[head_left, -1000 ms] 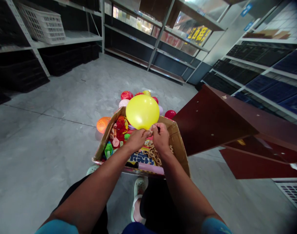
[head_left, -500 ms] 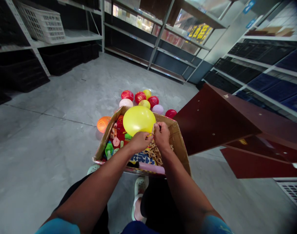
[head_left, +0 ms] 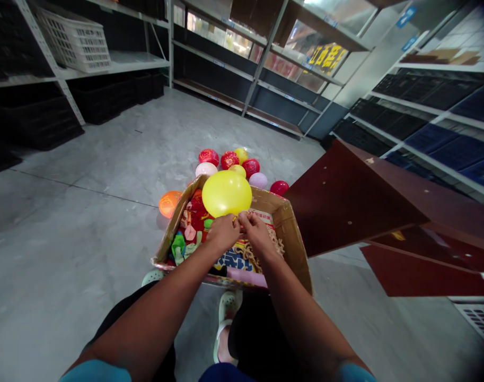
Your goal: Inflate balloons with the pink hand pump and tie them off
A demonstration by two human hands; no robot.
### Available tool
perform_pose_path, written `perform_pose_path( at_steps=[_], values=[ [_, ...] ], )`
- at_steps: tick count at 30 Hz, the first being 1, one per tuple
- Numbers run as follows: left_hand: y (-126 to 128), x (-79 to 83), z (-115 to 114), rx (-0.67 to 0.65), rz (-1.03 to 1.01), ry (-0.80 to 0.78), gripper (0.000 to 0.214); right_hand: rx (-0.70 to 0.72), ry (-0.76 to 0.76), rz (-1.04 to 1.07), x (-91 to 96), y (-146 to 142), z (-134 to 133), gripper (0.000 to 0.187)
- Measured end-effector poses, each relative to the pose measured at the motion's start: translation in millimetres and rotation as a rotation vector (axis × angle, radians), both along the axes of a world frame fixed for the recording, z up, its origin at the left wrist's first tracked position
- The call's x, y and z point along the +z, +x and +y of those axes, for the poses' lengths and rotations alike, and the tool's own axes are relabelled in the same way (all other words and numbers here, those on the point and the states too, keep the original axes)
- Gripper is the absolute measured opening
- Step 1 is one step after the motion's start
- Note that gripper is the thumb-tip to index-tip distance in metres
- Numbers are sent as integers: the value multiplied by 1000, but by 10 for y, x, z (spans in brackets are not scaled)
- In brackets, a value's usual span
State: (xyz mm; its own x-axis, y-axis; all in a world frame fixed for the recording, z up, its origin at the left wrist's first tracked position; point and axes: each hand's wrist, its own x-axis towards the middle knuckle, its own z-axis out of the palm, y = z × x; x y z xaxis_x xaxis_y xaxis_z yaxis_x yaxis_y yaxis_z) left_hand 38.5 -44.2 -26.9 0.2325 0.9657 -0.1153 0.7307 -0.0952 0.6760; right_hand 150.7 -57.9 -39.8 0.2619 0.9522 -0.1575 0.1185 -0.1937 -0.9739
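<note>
An inflated yellow balloon (head_left: 226, 192) sits above a cardboard box (head_left: 295, 239), its neck end toward me. My left hand (head_left: 225, 231) is closed at that neck, fingertips pinched together. Right beside it, my right hand (head_left: 254, 228) pinches at the same spot, and the fingers of both hands nearly meet. The neck itself is mostly hidden by the fingers. Inside the box lie limp uninflated balloons (head_left: 178, 245), a tangle of tan rubber bands or cord (head_left: 247, 253), whose kind I cannot make out, and a pale purple cylinder (head_left: 246, 276).
Several inflated balloons (head_left: 209, 156) rest on the grey floor beyond the box, and an orange balloon (head_left: 169, 203) lies left of it. Dark red boards (head_left: 349, 201) stand at the right. Metal shelving (head_left: 261, 79) lines the back, with a white basket (head_left: 75, 40) at left.
My hands have drawn closer together at the balloon's neck; the right hand has shifted left and slightly down. The balloon has moved very little.
</note>
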Motion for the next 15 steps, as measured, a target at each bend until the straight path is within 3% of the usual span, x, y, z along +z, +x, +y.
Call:
perform_pose_path(
  at_steps=[3, 10, 15],
  values=[
    [21, -11, -31, -68, 3, 13, 38, 89, -35, 107, -33, -15, -50, 34],
    [57, -31, -87, -174, -43, -6, 32, 78, 42, 70, -66, 160, 55, 35],
    [-182, 1, 89, -191, -64, -1, 27, 26, 109, 46, -32, 367, 265, 32]
  ],
)
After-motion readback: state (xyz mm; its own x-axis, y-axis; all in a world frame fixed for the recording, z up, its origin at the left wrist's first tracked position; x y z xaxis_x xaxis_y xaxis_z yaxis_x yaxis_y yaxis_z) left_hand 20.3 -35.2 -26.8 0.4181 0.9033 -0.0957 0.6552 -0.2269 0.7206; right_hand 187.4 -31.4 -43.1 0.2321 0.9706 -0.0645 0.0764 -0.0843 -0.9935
